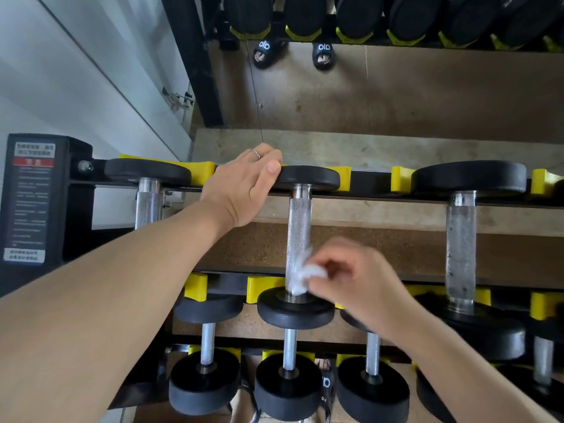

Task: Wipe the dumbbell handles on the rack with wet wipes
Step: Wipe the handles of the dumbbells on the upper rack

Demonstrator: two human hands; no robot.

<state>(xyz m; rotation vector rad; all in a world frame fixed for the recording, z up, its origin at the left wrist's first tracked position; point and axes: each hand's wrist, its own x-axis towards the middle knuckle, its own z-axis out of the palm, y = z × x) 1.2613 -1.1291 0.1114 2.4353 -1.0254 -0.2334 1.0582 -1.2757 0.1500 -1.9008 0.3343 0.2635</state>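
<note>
A dumbbell with a knurled steel handle (299, 227) lies on the top tier of the rack, between black end plates. My right hand (360, 285) pinches a crumpled white wet wipe (303, 277) against the near end of that handle, just above the near plate (295, 309). My left hand (244, 184) grips the far plate (308, 177) of the same dumbbell, fingers curled over its rim. Two more top-tier handles show: one to the left (147, 206), one to the right (460, 248).
Yellow cradles (399, 178) line the black rack rails. A lower tier holds several smaller dumbbells (288, 377). A black post with a warning label (32, 199) stands at the left. A mirror behind reflects the rack and sandalled feet (323, 54).
</note>
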